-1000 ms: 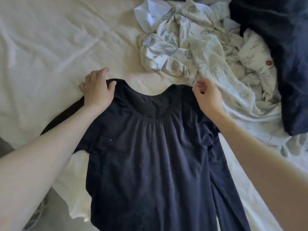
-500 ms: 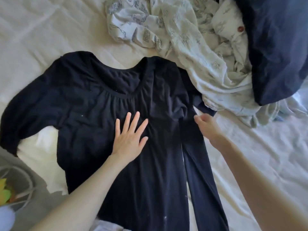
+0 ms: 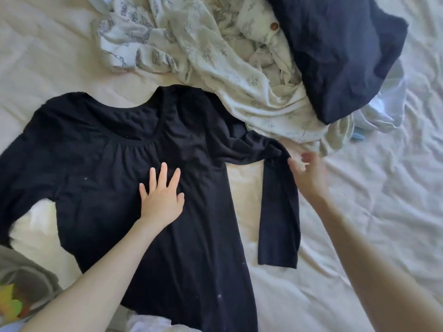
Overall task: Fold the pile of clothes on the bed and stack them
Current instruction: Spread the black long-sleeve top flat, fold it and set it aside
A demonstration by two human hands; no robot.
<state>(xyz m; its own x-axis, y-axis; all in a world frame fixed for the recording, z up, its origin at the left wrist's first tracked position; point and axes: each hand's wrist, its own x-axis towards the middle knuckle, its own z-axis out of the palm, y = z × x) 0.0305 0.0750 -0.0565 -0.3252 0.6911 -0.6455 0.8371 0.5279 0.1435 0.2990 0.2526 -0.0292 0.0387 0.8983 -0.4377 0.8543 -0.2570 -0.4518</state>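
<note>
The dark long-sleeved top [image 3: 115,168] lies spread flat at centre frame, unfolded; the left hand [image 3: 163,200] presses it with straight fingers; the right hand [image 3: 309,173], blurred, looks open beside the bent sleeve [image 3: 278,204]; the unfolded pile [image 3: 239,56] at upper right remains; no stack is visible.

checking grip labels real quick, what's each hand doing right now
Left hand: open, fingers spread flat on the dark top.
Right hand: motion-blurred at the sleeve's bend; whether it grips cannot be told.

left grip [image 3: 161,200] flat, right grip [image 3: 309,173] loose
</note>
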